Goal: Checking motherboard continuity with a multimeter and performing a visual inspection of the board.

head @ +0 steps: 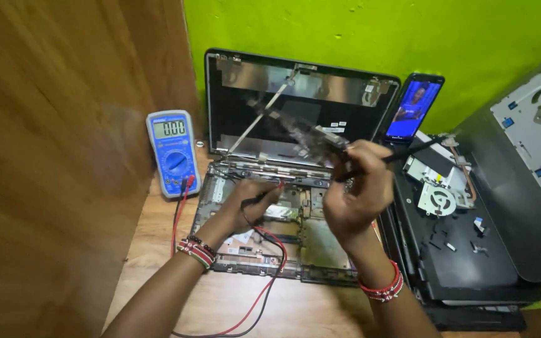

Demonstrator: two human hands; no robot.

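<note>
Pinching red probe point(269, 189) in left hand point(253, 201), black probe point(402, 153) in right hand point(355, 194), above opened laptop point(264, 250); risking slipping tips shorting board.

I see even, bright light; glare on the bare silver laptop lid panel point(295, 94); right hand point(355, 188) motion-blurred, edges slightly soft.

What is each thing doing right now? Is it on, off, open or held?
Multimeter: on, screen lit, leaning on the wooden wall.
Laptop: open, taken apart, screen panel removed.
Phone: on, propped against the green wall.
Red probe: held by left hand, tip on the board.
Black probe: held by right hand.
Fan: out, lying loose.
</note>
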